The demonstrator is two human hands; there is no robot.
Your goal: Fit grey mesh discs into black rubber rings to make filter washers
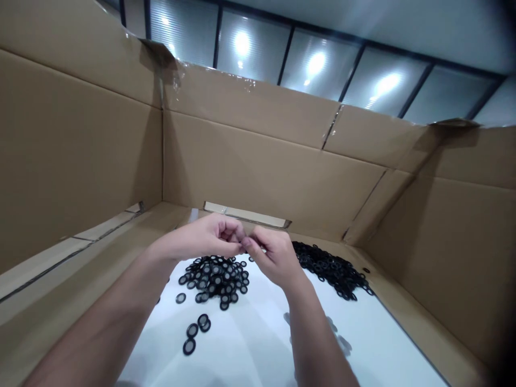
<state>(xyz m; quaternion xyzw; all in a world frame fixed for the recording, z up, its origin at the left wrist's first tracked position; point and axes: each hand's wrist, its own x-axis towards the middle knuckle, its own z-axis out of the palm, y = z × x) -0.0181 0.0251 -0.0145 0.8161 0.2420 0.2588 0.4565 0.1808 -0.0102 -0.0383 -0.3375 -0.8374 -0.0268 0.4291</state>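
My left hand (pixel 217 235) and my right hand (pixel 274 251) meet fingertip to fingertip above the white board (pixel 245 349). Both are closed in a pinch, and whatever lies between the fingers is too small and hidden to make out. Below my left hand is a heap of black rings with grey centres (pixel 217 280). Several more such filled rings (pixel 189 345) lie loose nearer to me. To the right of my right hand spreads a pile of plain black rings (pixel 332 271). Thin grey discs (pixel 344 344) show beside my right forearm, which partly covers them.
Tall cardboard walls (pixel 250 156) enclose the board at the left, back and right. A slot with a pale edge (pixel 245 214) runs along the foot of the back wall. One black ring (pixel 366 270) lies apart near the right wall. Framed glass panels (pixel 253 43) rise beyond.
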